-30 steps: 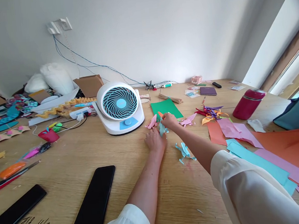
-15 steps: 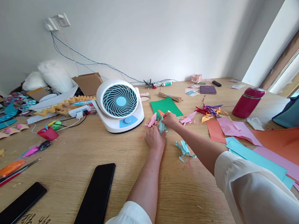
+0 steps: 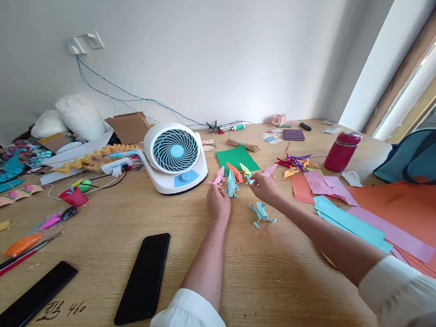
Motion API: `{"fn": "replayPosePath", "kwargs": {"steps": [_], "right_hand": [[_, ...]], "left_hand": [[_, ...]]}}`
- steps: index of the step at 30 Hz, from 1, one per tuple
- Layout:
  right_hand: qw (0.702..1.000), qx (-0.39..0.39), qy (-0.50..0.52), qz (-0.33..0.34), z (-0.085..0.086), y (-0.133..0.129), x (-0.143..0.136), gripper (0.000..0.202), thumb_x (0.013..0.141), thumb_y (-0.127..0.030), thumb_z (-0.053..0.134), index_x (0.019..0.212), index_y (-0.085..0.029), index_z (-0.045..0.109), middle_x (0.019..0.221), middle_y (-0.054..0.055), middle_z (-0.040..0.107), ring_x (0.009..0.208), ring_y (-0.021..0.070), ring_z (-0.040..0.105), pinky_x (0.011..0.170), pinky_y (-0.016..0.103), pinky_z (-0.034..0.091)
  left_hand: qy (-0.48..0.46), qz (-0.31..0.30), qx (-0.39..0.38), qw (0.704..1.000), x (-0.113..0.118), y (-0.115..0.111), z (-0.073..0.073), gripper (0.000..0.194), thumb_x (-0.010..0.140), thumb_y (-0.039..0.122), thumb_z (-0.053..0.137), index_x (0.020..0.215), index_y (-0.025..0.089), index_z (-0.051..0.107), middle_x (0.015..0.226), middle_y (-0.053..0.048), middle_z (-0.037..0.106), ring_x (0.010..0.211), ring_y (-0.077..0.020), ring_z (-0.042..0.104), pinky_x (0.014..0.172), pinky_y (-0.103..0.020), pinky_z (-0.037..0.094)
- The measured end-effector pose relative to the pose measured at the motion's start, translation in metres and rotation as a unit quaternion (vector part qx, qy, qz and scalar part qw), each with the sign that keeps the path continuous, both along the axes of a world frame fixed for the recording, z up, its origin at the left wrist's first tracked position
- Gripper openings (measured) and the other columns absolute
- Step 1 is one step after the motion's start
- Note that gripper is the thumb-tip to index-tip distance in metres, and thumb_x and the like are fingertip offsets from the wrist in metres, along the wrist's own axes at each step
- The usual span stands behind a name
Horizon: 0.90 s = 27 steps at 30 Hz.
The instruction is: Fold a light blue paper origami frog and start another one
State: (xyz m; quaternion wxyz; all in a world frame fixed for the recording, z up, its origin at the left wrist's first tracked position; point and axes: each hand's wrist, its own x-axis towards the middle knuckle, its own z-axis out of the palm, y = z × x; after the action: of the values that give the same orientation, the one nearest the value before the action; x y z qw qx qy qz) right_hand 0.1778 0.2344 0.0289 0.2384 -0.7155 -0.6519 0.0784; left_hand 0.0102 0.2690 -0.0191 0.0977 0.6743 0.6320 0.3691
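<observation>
My left hand (image 3: 218, 201) rests on the table, fingers curled, beside a light blue folded paper figure (image 3: 231, 185); whether it grips anything is hidden. My right hand (image 3: 265, 188) is closed at the fingertips by a small light blue paper piece (image 3: 249, 179), which it seems to pinch. Orange (image 3: 235, 172), yellow-green (image 3: 245, 170) and pink (image 3: 219, 176) folded papers lie around the blue figure, near a green sheet (image 3: 238, 157). Another light blue folded figure (image 3: 261, 213) lies on the table below my right hand.
A white fan (image 3: 175, 157) stands behind my left hand. Two black phones (image 3: 143, 279) lie front left. Colored paper strips (image 3: 353, 223), a red bottle (image 3: 342, 151) and a blue bag (image 3: 419, 156) are on the right. Purple and orange folded papers (image 3: 298, 163) lie behind my right forearm.
My right hand has moved right, away from the light blue figure near my left hand. That figure now shows more fully. The view has shifted slightly.
</observation>
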Motion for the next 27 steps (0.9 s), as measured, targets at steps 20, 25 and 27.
{"fn": "replayPosePath", "kwargs": {"steps": [20,25,27], "right_hand": [[0.974,0.144,-0.127,0.123,-0.046,-0.109,-0.010,0.025,0.090,-0.014,0.048,0.107,-0.019,0.065,0.133,0.014,0.056,0.118,0.0280,0.052,0.102,0.047,0.037],[0.937,0.195,0.041,0.286,0.033,-0.158,-0.040,0.026,0.095,-0.015,0.042,0.113,-0.018,0.060,0.098,0.010,0.068,0.089,0.0194,0.063,0.079,0.034,0.049],[0.890,0.237,0.072,0.384,0.082,-0.190,-0.046,0.029,0.095,-0.015,0.043,0.119,-0.019,0.058,0.095,0.009,0.068,0.085,0.0194,0.063,0.079,0.035,0.049]], "left_hand": [[-0.053,-0.019,-0.033,0.998,-0.011,-0.036,-0.004,0.014,0.082,0.010,0.053,0.081,0.021,0.061,0.085,-0.002,0.070,0.081,-0.0158,0.064,0.074,-0.025,0.044],[-0.059,-0.020,-0.034,0.997,-0.011,-0.036,-0.003,0.012,0.082,0.012,0.053,0.081,0.021,0.062,0.083,-0.001,0.071,0.079,-0.0154,0.064,0.072,-0.025,0.045],[-0.058,-0.022,-0.031,0.998,-0.012,-0.035,-0.004,0.012,0.082,0.012,0.054,0.082,0.021,0.062,0.083,-0.002,0.071,0.078,-0.0156,0.064,0.072,-0.025,0.045]]}}
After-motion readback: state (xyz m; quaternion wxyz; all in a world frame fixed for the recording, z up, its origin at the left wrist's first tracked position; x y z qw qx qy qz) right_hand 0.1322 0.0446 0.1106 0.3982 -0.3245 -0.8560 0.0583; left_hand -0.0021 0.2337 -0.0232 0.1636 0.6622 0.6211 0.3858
